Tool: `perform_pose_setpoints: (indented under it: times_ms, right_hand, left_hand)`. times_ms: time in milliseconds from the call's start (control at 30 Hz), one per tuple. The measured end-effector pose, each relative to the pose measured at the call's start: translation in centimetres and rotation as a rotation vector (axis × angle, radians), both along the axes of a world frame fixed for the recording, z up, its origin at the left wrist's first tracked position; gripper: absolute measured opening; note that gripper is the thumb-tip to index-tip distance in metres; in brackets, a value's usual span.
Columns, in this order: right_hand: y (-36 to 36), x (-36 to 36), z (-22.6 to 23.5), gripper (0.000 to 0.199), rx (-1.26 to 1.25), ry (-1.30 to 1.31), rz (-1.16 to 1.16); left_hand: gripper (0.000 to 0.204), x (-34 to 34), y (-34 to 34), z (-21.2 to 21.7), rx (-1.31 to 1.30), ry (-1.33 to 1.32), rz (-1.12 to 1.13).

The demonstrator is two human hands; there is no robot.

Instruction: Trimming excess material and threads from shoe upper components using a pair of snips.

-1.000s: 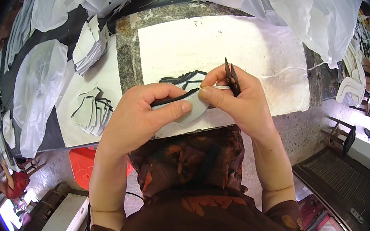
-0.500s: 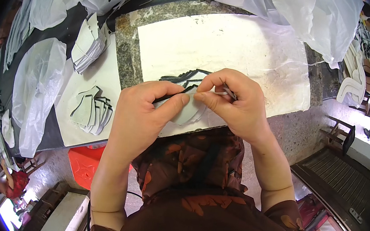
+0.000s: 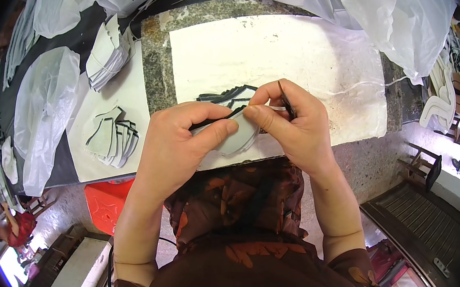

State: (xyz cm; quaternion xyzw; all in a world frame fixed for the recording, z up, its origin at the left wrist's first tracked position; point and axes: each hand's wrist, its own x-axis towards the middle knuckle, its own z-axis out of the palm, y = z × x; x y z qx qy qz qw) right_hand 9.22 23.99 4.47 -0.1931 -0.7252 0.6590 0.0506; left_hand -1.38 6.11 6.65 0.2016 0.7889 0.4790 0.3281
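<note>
Between thumb and fingers, my left hand (image 3: 178, 132) pinches a light grey cut piece with a black edge (image 3: 240, 137). My right hand (image 3: 293, 125) pinches at the upper edge of the same piece, its thumb tip close to the left one. A thin dark metal tool (image 3: 286, 100), perhaps small scissors or tweezers, is tucked in the right fingers, beside a narrow white strip. Just beyond my hands, more black-edged pieces (image 3: 227, 94) lie on the white sheet (image 3: 284, 54). What the fingertips press is partly hidden.
On the left, a fanned pile of black-edged pieces (image 3: 111, 139) lies near a tied bundle of grey pieces (image 3: 107, 55). Clear plastic bags (image 3: 46, 107) lie around them. A red plastic stool (image 3: 104, 206) stands below the table's edge. Another person (image 3: 19, 228) is at far lower left.
My right hand has shifted slightly, and the dark tool in its fingers now points more upright. My left hand keeps its pinch on the grey piece.
</note>
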Motion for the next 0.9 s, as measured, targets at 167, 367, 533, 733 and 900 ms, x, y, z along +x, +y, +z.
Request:
perform_pose_setpoints:
  times_ms: [167,367,533,733,900]
  right_hand:
    - [-0.1,0.0,-0.2,0.011,-0.053,0.022,-0.035]
    - [0.2,0.0,0.4,0.012,-0.064,-0.028,-0.022]
    - [1.3,0.0,0.7,0.012,-0.290,-0.126,0.162]
    - [0.9,0.0,0.8,0.012,-0.196,-0.044,0.237]
    - [2.1,0.2,1.2,0.014,0.166,0.188,0.324]
  left_hand:
    - [0.023,-0.1,0.1,0.1,0.001,-0.057,0.018]
    - [0.020,-0.3,-0.3,0.1,0.059,0.028,-0.074]
    - [0.019,-0.9,-1.4,0.0,0.128,-0.138,-0.167]
    - [0.019,-1.0,-1.2,0.8,0.098,-0.191,-0.206]
    - [0.018,-1.7,-2.4,1.0,0.001,-0.441,-0.089]
